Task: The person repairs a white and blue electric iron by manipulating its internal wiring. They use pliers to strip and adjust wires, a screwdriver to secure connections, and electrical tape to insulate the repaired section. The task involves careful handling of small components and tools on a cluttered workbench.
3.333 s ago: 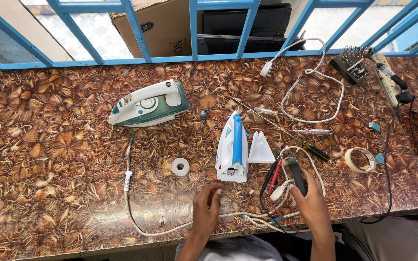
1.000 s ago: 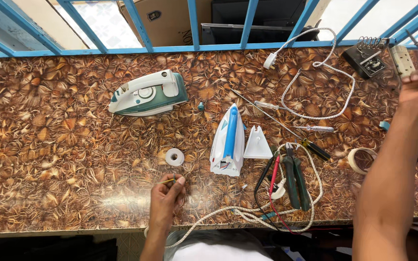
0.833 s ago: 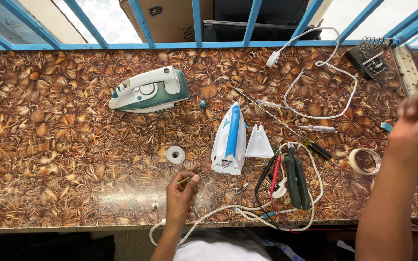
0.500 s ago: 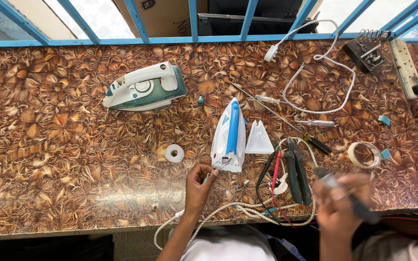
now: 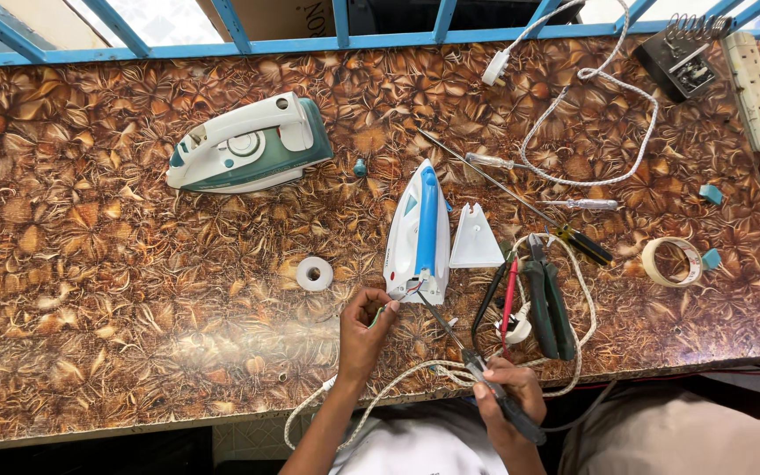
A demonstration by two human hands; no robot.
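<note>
Probing iron (image 5: 420,230), apparently with soldering tool (image 5: 477,369).

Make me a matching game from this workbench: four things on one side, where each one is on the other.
Things:
1. green and white iron
2. blue and white iron
3. white tape roll
4. soldering iron

Places:
A. in the right hand
B. far left part of the bench
C. middle, its rear end by the left hand
D. left of the blue and white iron

Pairs: 1-B, 2-C, 3-D, 4-A
</note>
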